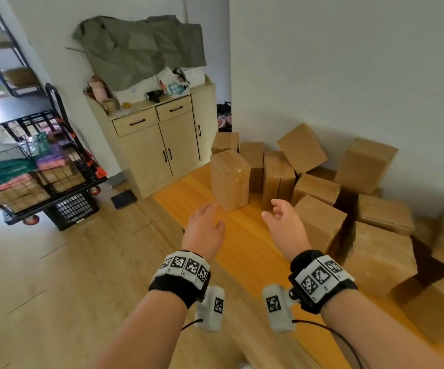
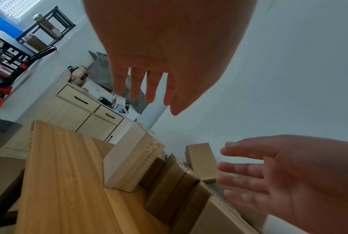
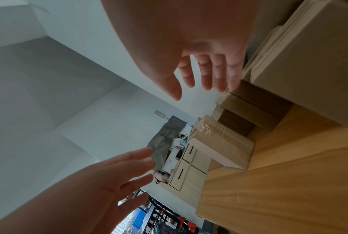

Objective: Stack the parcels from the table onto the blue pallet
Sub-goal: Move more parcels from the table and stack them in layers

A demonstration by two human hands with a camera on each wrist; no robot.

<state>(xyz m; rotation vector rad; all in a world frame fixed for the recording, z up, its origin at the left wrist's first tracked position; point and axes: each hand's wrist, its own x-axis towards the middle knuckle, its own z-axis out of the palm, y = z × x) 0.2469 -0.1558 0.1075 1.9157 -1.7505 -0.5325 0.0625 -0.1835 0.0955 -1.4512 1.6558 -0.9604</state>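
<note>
Several brown cardboard parcels crowd the far and right side of the wooden table (image 1: pixel 242 243). An upright taped parcel (image 1: pixel 230 179) (image 2: pixel 129 164) (image 3: pixel 219 144) stands nearest the table's left end. My left hand (image 1: pixel 205 225) (image 2: pixel 149 88) hovers above the table just in front of it, fingers straight and spread, holding nothing. My right hand (image 1: pixel 282 219) (image 3: pixel 207 79) hovers to its right, beside another parcel (image 1: pixel 319 222), fingers loose and empty. The two hands face each other with a gap between them. No blue pallet shows in any view.
A pale wooden cabinet (image 1: pixel 159 145) with a grey cloth (image 1: pixel 141 49) on top stands beyond the table's left end. A black wire cart (image 1: pixel 39 166) loaded with packages stands on the floor at the left. A white wall runs behind the parcels.
</note>
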